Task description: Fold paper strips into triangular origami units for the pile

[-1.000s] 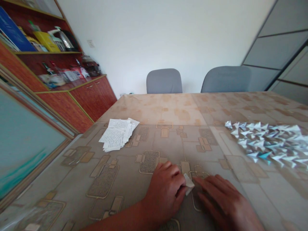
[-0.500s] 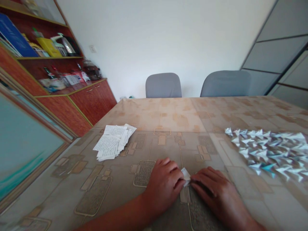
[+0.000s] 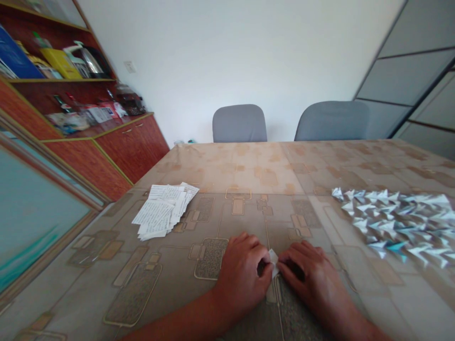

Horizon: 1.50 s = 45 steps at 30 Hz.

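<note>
Between my hands, close above the table, is a small folded piece of white paper (image 3: 273,258). My left hand (image 3: 246,265) pinches its left side between thumb and fingers. On the other side, the thumb and fingertips of my right hand (image 3: 313,272) are closed on the paper's right edge. The fingers cover much of it, so its exact folds are hidden. To the left lies a loose stack of printed paper slips (image 3: 163,210). Several rows of small folded paper pieces (image 3: 394,222) with pointed tips stand on the right.
A patterned cloth covers the table (image 3: 227,166). Behind its far edge stand two grey chairs, one left (image 3: 239,123) and one right (image 3: 332,121). At the left is a reddish wooden cabinet (image 3: 131,147) with shelves holding a kettle (image 3: 91,61) and other goods.
My right hand has shifted slightly left and up, closer to my left hand. The left thumb and fingers now form a rounder pinch on the paper. The view has turned slightly.
</note>
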Motion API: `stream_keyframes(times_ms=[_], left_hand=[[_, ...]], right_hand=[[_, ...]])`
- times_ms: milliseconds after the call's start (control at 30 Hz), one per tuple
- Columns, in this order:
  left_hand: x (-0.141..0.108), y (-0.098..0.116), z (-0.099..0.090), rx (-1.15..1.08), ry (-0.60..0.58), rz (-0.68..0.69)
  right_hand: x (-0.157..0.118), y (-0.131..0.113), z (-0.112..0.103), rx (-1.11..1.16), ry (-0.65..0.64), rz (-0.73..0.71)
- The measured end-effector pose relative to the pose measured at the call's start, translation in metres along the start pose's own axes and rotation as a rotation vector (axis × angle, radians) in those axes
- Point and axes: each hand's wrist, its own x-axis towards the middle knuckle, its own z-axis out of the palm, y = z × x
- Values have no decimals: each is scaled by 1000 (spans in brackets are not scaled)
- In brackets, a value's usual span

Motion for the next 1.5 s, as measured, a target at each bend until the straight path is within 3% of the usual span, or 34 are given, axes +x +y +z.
stream_keyframes(times_ms=[600, 733, 833, 933, 1200, 1500], left_hand=[[2, 1, 6, 108, 14, -22], [1, 0, 7, 106, 11, -26], [1, -1, 7, 92, 15, -14], [2, 0, 7, 92, 10, -7], [3, 0, 6, 79, 5, 0], [3, 1, 3, 20, -10, -65]], right_hand=[[3, 3, 7, -73, 37, 28], [-6, 11, -4, 3, 36, -89], [-18, 16, -15, -78, 54, -308], [-25, 16, -17, -142, 89, -385], [-25, 15, -6, -240, 95, -407], [-18, 18, -11, -254, 62, -436]])
